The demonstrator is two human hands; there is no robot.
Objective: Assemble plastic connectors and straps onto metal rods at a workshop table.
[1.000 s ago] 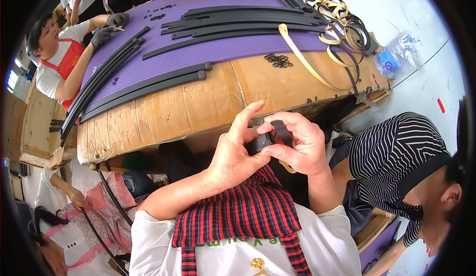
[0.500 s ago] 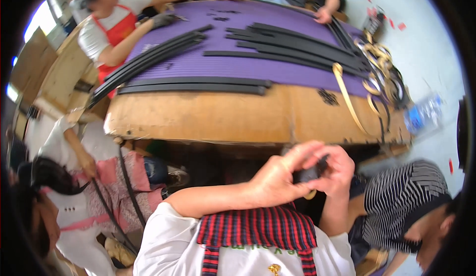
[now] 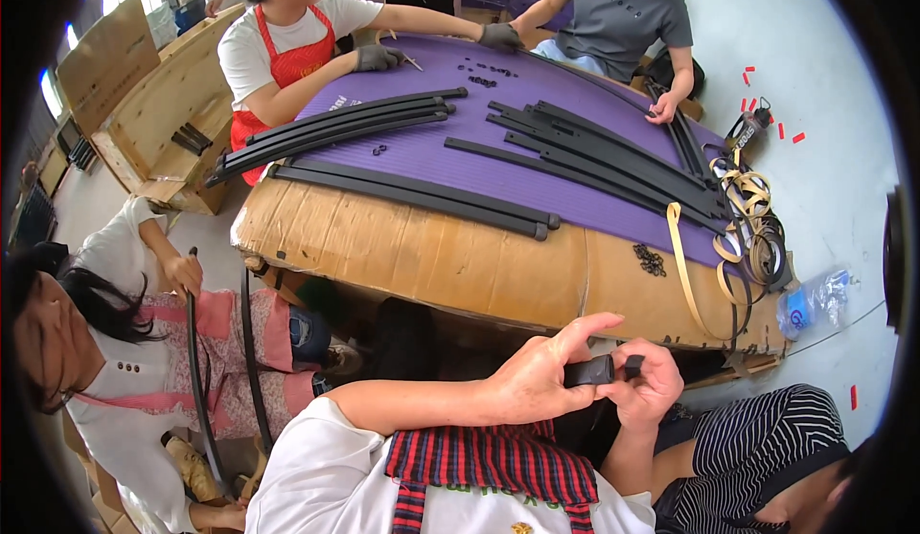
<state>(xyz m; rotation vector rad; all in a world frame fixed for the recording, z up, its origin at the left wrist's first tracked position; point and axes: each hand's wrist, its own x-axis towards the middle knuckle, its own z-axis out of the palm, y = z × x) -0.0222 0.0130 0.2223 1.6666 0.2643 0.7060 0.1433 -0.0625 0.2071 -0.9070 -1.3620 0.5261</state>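
Observation:
My left hand (image 3: 541, 373) grips the end of a black bar (image 3: 586, 372) between thumb and palm, with the index finger raised off it. Its end points toward my right hand; the rest of the bar is hidden. In my right hand (image 3: 648, 386), fingers pinch a small black piece (image 3: 633, 366), perhaps an end cap, just apart from the bar's end. Both hands are in front of my striped apron (image 3: 489, 462), near the table's front edge.
The cardboard-covered table (image 3: 412, 264) carries a purple mat (image 3: 402, 155), black bars (image 3: 412, 194), small black rings (image 3: 649, 260) and tangled cream strapping (image 3: 680, 256). Co-workers sit around it. A plastic bottle (image 3: 810, 306) stands right; a person in stripes (image 3: 767, 438) is close on my right.
My hands have drawn slightly apart, and the small black piece now shows separate from the bar's end. My left index finger has lifted. The view has shifted; a co-worker's gloved hand has reached across.

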